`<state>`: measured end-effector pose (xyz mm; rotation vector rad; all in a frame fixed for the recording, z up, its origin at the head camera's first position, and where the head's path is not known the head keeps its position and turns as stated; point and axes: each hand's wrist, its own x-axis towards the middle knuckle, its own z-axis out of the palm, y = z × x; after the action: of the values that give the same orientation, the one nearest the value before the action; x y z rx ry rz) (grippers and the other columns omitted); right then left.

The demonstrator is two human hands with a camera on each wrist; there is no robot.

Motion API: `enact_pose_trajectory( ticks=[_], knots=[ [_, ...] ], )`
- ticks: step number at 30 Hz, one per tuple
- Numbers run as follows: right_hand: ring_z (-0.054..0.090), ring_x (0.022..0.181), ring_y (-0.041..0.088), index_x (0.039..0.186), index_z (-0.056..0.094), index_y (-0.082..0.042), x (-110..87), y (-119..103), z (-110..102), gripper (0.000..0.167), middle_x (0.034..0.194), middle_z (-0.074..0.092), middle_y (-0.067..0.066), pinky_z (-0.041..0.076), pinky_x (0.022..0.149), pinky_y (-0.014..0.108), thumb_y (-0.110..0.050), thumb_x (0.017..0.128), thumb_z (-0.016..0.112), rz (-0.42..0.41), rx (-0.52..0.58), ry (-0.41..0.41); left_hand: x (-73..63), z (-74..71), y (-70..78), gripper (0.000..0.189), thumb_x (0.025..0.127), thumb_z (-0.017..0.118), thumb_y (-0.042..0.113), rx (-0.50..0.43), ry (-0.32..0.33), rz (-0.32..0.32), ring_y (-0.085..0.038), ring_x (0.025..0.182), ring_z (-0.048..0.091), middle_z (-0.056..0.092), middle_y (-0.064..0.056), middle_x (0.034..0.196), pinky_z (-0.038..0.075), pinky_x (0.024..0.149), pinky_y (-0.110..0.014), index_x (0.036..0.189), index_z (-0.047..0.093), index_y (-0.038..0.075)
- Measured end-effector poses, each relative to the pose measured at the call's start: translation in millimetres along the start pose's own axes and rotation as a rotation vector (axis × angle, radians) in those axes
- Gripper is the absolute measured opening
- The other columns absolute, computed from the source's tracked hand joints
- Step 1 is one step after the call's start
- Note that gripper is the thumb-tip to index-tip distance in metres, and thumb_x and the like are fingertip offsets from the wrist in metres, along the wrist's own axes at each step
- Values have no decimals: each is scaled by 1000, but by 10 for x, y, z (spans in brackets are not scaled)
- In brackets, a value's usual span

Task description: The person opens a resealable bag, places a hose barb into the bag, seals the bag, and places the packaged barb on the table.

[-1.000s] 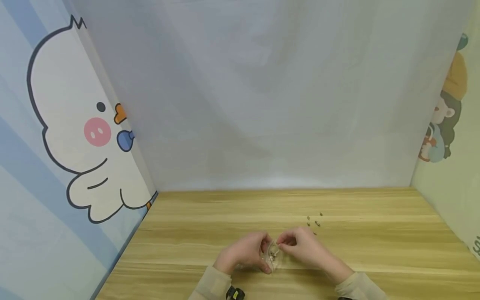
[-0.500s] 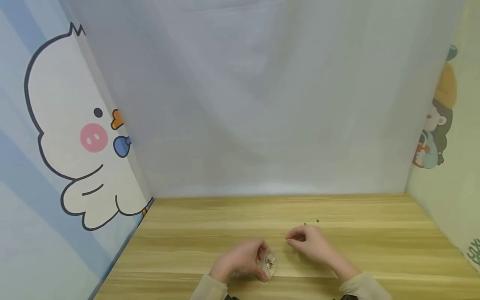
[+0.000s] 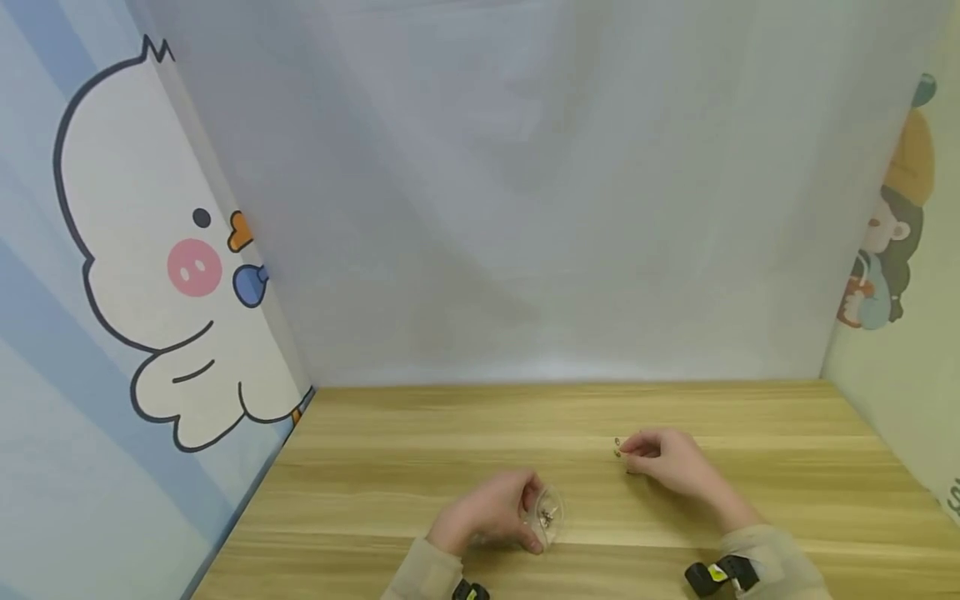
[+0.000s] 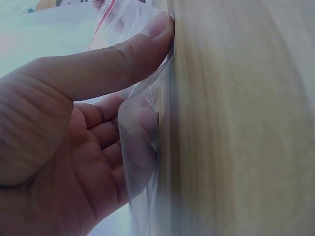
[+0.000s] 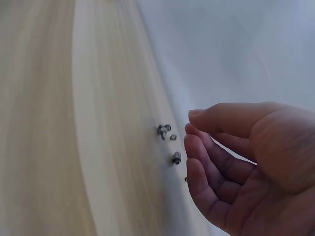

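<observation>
Pale grey sheeting (image 3: 570, 192) backs a wood-grain table (image 3: 360, 467) in the head view, with a cartoon-printed wall (image 3: 120, 233) at left. Near the middle, the left hand (image 3: 491, 510) grips a clear plastic bag (image 3: 556, 508) with small metal pieces (image 3: 546, 517) inside; farther right, the right hand (image 3: 678, 467) is just beside loose metal parts (image 3: 617, 453). From the left wrist, the thumb presses the bag's edge, fingers showing through the film. From the right wrist, the fingers are relaxed and bent, apart from the thumb, near the loose parts on the table.

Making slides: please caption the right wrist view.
Right hand, loosely curled, beside small metal pieces on a wood-grain tabletop.
</observation>
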<state>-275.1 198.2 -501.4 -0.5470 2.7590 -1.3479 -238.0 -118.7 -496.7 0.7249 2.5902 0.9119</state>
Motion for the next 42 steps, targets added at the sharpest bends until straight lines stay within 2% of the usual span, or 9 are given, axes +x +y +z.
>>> enact_pose_trajectory(
  ticks=[10,18,33,42],
  knots=[
    [66,84,15,104,78,-1,5,166,-69,16,93,74,1,53,71,25,-7,89,82,6,35,-103,26,-8,-11,61,67,104,10,13,-14,-1,-4,75,49,56,8,90,48,72,-22,111,62,13],
    [66,85,14,105,77,-2,-6,218,-87,19,93,73,-1,54,75,26,-8,89,84,7,18,-143,30,1,-5,62,65,104,8,8,-3,3,-3,75,49,56,8,89,48,72,-22,111,63,12],
    [63,84,14,104,79,-7,2,216,-66,12,92,71,-3,52,73,28,-11,93,81,6,-40,-149,42,-14,4,62,66,104,9,13,-12,-5,-4,76,50,56,8,91,49,73,-22,113,63,12],
    [62,85,16,104,78,-6,-21,187,-36,10,92,70,-2,52,74,29,-9,94,80,22,-22,-157,15,-1,-10,63,65,104,8,-1,-8,1,-4,75,50,56,8,90,48,71,-22,112,63,12]
  ],
)
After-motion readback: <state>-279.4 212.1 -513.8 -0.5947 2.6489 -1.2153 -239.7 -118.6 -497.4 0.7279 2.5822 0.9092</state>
